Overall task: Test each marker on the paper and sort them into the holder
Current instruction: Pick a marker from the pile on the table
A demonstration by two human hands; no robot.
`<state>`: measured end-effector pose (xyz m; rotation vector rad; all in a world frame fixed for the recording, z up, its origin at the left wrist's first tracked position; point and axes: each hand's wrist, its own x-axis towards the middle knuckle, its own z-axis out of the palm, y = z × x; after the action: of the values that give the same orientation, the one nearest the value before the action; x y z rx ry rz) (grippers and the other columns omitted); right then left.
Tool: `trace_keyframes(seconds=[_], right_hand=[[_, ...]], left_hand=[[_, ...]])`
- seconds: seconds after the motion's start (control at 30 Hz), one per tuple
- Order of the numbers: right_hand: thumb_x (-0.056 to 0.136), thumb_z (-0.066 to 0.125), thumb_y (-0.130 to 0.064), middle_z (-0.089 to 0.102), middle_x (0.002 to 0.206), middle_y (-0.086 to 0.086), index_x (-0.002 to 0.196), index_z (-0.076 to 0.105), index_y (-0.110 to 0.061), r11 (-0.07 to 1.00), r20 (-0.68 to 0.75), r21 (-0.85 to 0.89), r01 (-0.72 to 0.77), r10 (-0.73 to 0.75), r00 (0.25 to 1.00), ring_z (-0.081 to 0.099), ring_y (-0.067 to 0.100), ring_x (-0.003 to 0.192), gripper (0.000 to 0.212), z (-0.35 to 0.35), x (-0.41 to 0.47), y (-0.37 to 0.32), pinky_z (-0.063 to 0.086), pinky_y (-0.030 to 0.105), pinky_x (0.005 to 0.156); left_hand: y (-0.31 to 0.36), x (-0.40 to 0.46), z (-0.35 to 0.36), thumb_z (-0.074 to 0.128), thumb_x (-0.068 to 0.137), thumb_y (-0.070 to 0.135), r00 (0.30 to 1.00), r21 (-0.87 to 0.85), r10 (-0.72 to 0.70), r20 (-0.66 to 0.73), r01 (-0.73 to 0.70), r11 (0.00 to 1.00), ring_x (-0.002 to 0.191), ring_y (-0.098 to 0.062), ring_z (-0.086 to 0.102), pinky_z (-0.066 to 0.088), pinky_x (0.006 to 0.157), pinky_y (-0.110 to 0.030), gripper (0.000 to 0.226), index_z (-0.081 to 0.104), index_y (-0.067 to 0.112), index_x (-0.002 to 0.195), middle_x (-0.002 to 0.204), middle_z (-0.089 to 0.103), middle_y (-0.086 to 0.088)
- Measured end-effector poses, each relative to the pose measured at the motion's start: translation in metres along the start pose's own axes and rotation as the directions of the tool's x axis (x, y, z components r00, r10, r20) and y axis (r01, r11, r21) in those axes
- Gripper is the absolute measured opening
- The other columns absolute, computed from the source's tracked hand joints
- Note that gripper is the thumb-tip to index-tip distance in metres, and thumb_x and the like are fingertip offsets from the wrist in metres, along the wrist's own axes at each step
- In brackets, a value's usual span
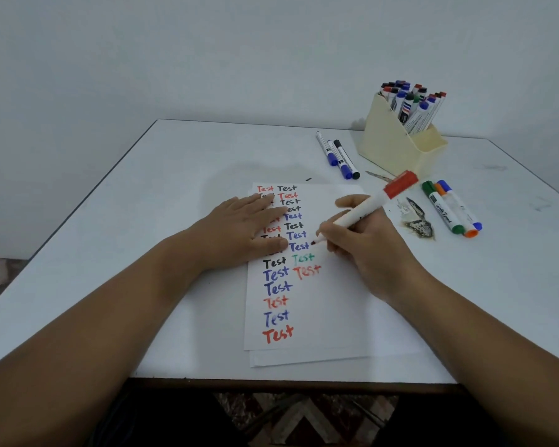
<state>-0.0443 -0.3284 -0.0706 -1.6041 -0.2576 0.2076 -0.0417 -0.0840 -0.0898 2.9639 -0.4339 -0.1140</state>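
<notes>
A white sheet of paper [329,311] lies at the table's middle, covered with two columns of "Test" words in red, black, blue and green. My left hand [249,227] lies flat on its upper left part. My right hand [365,243] grips a red marker [368,206], cap posted on its far end, tip just above the paper beside a blue "Test". A cream holder [391,146] stands at the back right, full of several capped markers.
Three markers [336,154], blue and black, lie left of the holder. A green, an orange and a blue marker [449,208] lie to the right of the paper. A dark stain [418,222] marks the white table [142,204] between them and my right hand.
</notes>
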Motion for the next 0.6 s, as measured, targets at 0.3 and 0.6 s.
trace_keyframes(seconds=[0.3,0.6], right_hand=[[0.101,0.055,-0.043,0.063,0.083,-0.009,0.128,0.060,-0.032,0.617,0.207,-0.761,0.203,-0.065,0.976,0.058,0.005,0.076,0.030,-0.014,0.017,-0.016,0.047,0.032,0.073],[0.096,0.033,-0.049,0.051,0.078,-0.009,0.113,0.066,-0.030,-0.135,0.589,-0.808,0.574,-0.229,0.775,0.042,0.017,0.077,0.042,-0.012,0.035,-0.039,0.036,0.032,0.063]], left_hand=[[0.012,-0.017,-0.007,0.062,0.085,0.064,0.896,-0.173,0.072,-0.438,-0.163,0.971,0.149,-0.002,-0.011,0.003,0.119,-0.027,0.101,-0.001,0.031,0.157,0.163,-0.017,0.017],[0.019,-0.007,-0.002,0.043,0.098,0.040,0.778,0.120,0.250,-0.577,-0.222,0.968,0.093,-0.022,0.061,0.049,0.079,-0.034,0.040,0.063,0.014,0.122,0.105,0.068,-0.003]])
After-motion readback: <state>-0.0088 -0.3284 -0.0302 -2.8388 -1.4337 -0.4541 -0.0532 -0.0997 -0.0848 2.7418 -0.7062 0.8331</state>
